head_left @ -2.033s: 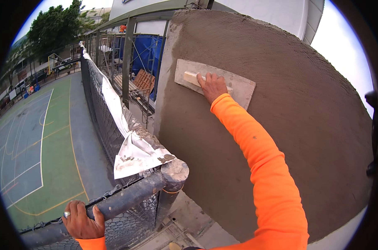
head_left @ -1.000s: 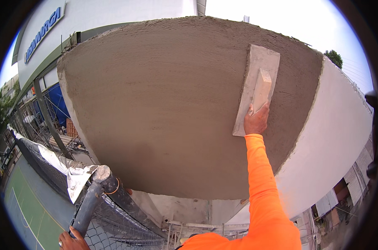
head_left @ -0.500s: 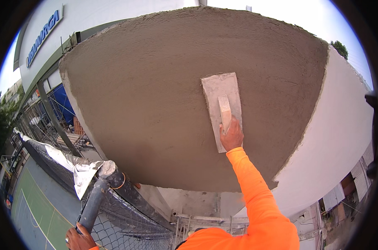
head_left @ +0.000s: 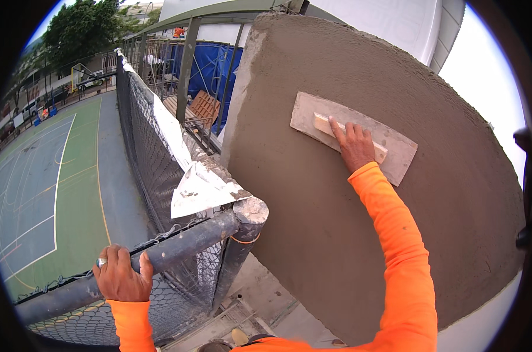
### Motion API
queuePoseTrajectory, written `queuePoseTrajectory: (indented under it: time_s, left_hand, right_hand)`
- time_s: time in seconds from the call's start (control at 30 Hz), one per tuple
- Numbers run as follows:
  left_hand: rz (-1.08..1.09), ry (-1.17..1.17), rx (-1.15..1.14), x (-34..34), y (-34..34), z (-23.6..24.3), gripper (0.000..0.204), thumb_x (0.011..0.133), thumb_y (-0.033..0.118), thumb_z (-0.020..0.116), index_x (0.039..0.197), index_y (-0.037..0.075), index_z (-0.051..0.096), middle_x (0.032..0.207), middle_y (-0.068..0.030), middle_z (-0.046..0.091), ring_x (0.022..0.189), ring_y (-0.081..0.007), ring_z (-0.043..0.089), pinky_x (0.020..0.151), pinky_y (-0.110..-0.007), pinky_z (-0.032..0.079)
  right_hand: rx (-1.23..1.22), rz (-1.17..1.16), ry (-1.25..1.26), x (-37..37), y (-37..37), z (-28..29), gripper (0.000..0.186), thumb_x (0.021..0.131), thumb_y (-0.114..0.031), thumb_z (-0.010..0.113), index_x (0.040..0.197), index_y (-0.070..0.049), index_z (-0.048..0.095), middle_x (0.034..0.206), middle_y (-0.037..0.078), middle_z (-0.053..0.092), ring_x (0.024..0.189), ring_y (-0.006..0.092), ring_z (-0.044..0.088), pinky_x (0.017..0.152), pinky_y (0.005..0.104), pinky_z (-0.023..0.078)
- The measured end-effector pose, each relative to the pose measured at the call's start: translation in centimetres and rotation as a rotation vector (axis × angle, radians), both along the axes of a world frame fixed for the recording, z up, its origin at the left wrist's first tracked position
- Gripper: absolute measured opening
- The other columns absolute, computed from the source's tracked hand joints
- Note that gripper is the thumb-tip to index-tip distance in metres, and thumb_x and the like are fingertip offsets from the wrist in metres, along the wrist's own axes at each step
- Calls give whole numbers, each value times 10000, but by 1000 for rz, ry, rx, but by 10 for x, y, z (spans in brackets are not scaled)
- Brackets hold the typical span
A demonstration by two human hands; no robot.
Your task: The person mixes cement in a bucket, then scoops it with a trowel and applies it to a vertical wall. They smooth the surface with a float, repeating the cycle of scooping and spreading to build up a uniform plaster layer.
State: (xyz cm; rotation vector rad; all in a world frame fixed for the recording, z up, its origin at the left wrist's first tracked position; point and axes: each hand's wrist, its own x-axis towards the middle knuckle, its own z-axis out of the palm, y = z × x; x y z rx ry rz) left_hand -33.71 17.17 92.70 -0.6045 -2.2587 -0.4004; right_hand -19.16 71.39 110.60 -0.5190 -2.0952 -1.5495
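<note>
My right hand [head_left: 357, 144] is closed round the wooden handle of a plastering float [head_left: 308, 119]. The float's pale rectangular board lies against a wall of wet grey-brown mortar [head_left: 324, 217], slanting from upper left to lower right. My index finger stretches along the handle. At the lower left, my left hand [head_left: 124, 276], with a ring on one finger, wraps over the dark top pipe [head_left: 183, 239] of a chain-link fence. The pipe meets a corner post [head_left: 251, 209] with mortar on its top.
A white sheet [head_left: 201, 190] hangs over the fence near the corner. Left of the fence lies a green and blue sports court [head_left: 81, 176]. Scaffolding, a blue tarp [head_left: 210, 73] and a wooden pallet [head_left: 205, 108] stand behind. Below are planks [head_left: 233, 320].
The view has swung left, showing more court and fence. The float has turned from nearly upright to a slant, still in my right hand. My left hand still holds the pipe.
</note>
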Motion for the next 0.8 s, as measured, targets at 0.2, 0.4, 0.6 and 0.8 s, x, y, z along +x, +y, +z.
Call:
queuePoseTrajectory:
  time_s: [0.2, 0.4, 0.6, 0.8]
  left_hand:
    - [44, -32, -21, -8, 5, 1, 536, 970, 492, 531, 936, -23, 675, 1047, -169, 696, 1076, -381, 665, 894, -477, 466]
    - [47, -88, -14, -8, 10, 4, 557, 947, 475, 517, 969, -55, 687, 1056, -212, 699, 1071, -420, 665, 928, -490, 469]
    - [69, -157, -13, -8, 12, 6, 619, 958, 518, 494, 979, -69, 687, 1077, -233, 701, 1095, -442, 661, 978, -518, 464]
    - [73, -164, -29, -8, 10, 5, 633, 966, 528, 482, 988, -70, 688, 1083, -235, 703, 1104, -450, 659, 989, -528, 463]
  right_hand:
    - [143, -66, -14, -193, 37, 30, 659, 973, -153, 599, 1605, -257, 443, 981, 46, 619, 870, 199, 638, 704, 358, 547]
    - [145, -38, 155, -311, 71, 64, 604, 1019, -153, 585, 1601, -244, 453, 984, 96, 678, 819, 275, 714, 650, 479, 634]
    - [179, 19, 232, -345, 75, 88, 593, 1012, -140, 589, 1585, -235, 473, 971, 83, 683, 828, 264, 716, 627, 472, 620]
    - [141, -41, 197, -315, 74, 75, 586, 1004, -141, 554, 1577, -239, 483, 947, 57, 657, 799, 235, 694, 630, 410, 585]
